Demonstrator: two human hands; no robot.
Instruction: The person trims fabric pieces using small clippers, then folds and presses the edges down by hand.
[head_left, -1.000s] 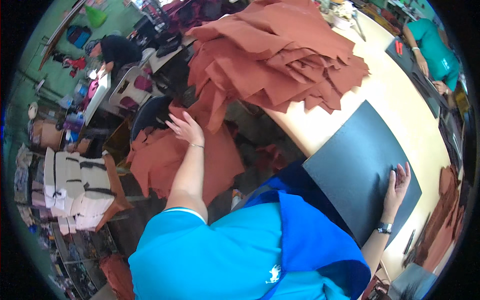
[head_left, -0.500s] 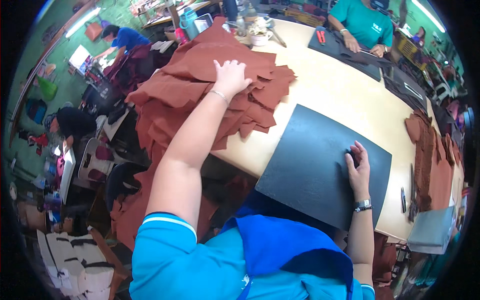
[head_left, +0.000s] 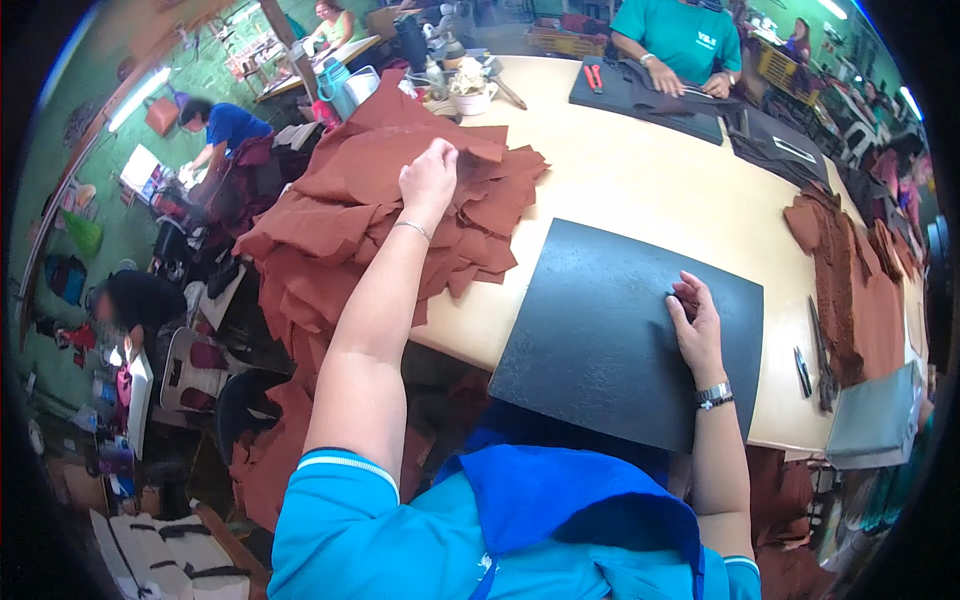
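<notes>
A heap of reddish-brown leather pieces [head_left: 340, 210] with jagged edges lies on the left part of the table and hangs over its edge. My left hand [head_left: 430, 180] is closed on the top leather piece, whose edge lifts a little beside the fingers. Under my right hand [head_left: 697, 322] is a black cutting board [head_left: 600, 330], reaching past the near table edge. The right fingers are curled, with something small and dark between thumb and fingers that I cannot make out.
On the right lie a dark pen-like tool [head_left: 803, 372], more brown leather strips [head_left: 860, 300] and a grey-blue stack [head_left: 875, 420]. A white cup [head_left: 472, 95] stands at the back. Across the table a person in green [head_left: 680, 50] works on a dark board [head_left: 650, 105] with red-handled cutters [head_left: 594, 77].
My left hand has gone from spread fingers on the leather to a closed grip on it. The right fingers have curled in more. The whole view has shifted slightly.
</notes>
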